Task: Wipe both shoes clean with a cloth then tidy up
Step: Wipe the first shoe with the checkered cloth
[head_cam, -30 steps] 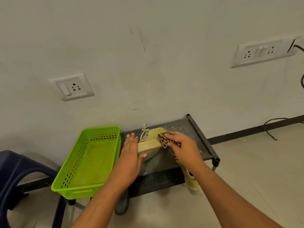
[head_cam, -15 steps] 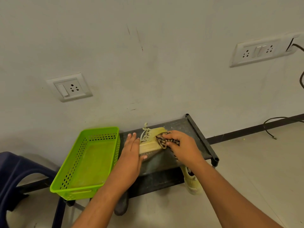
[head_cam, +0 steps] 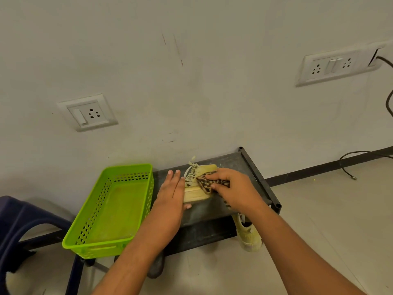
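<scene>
A pale yellow laced shoe lies on the top shelf of a black rack. My left hand holds the shoe at its left side, fingers straight along it and thumb under the sole edge. My right hand grips a brown patterned cloth and presses it on the shoe's upper. A second yellow shoe stands on the floor below the rack's right end, partly hidden by my right forearm.
A bright green perforated basket sits left of the rack, touching it. A dark blue plastic chair is at far left. A dark shoe shows under the rack. Wall sockets and a black cable are on the right.
My right hand has slid the cloth a little leftward over the shoe's upper. My left hand stays on the shoe's left side.
</scene>
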